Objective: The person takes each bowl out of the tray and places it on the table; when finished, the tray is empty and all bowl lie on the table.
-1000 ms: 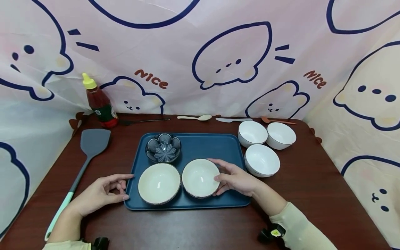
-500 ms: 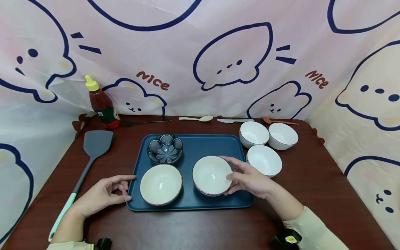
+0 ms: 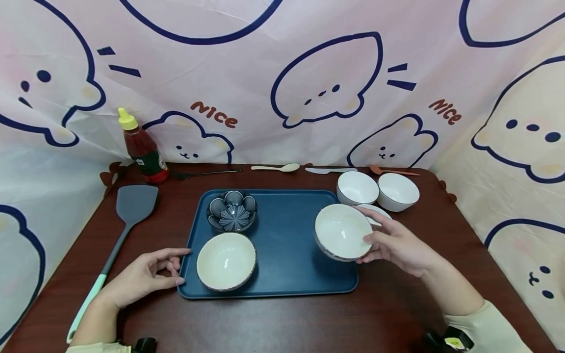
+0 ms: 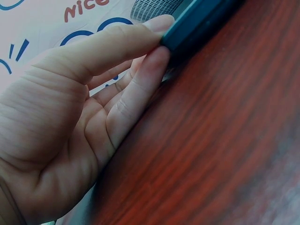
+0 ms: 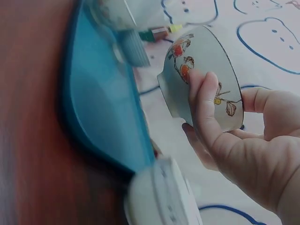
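Bowl [image 3: 343, 232] with the painted outside is what my right hand [image 3: 399, 242] grips: thumb on the rim, fingers curled under its wall, holding it in the air over the right end of the blue tray [image 3: 282, 235], just in front of three white bowls [image 3: 377, 191] on the table. My left hand [image 3: 143, 274] rests at the tray's left edge, thumb and forefinger touching it; the wrist view is close, so I think it pinches the rim lightly. On the tray stand a cream bowl [image 3: 226, 261] and a flower-shaped dish [image 3: 231, 212].
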A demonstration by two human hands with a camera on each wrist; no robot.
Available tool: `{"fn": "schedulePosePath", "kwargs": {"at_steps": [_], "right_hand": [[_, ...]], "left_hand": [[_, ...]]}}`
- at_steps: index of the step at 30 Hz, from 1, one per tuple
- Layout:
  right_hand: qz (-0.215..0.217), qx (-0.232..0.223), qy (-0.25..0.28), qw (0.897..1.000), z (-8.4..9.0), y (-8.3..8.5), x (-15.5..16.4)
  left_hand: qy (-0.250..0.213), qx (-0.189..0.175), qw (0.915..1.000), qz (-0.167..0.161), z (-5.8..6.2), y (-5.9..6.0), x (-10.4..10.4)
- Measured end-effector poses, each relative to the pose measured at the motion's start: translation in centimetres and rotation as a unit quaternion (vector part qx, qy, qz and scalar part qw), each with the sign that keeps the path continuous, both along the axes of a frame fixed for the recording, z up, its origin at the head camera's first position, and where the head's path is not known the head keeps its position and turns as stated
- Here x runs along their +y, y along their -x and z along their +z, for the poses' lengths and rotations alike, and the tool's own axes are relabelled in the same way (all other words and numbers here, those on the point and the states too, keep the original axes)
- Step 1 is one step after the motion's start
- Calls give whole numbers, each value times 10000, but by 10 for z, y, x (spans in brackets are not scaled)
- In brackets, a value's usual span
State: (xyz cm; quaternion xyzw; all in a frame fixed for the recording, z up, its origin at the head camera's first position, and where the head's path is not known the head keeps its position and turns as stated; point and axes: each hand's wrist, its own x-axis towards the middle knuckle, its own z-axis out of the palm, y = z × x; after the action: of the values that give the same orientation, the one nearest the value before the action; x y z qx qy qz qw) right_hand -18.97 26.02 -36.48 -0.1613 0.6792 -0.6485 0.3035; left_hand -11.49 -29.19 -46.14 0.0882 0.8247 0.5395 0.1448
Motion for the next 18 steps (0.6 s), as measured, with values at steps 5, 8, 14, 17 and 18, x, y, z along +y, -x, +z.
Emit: {"fn": "schedulePosePath", "kwargs": {"at_steps": [5,8,14,17,18], "right_hand": [[-206,205,-74,9996,9,-1,28],[-220,258,-59,9994,14,-1,46],[-204,201,267,9992,18,4,81],[-267,165,449,9985,18,8,98],[-290,188,484,9982,17,9,104]], "left_hand": [[-23,-50,10000,14,0,0,-1],[-37,-35,10000,6,0,0,-1],[-102,26,9999,-39,-1,0,-1],[-134,41,9999,-59,-2,0,-1],[-147,49,9999,-68,-2,0,-1]]}}
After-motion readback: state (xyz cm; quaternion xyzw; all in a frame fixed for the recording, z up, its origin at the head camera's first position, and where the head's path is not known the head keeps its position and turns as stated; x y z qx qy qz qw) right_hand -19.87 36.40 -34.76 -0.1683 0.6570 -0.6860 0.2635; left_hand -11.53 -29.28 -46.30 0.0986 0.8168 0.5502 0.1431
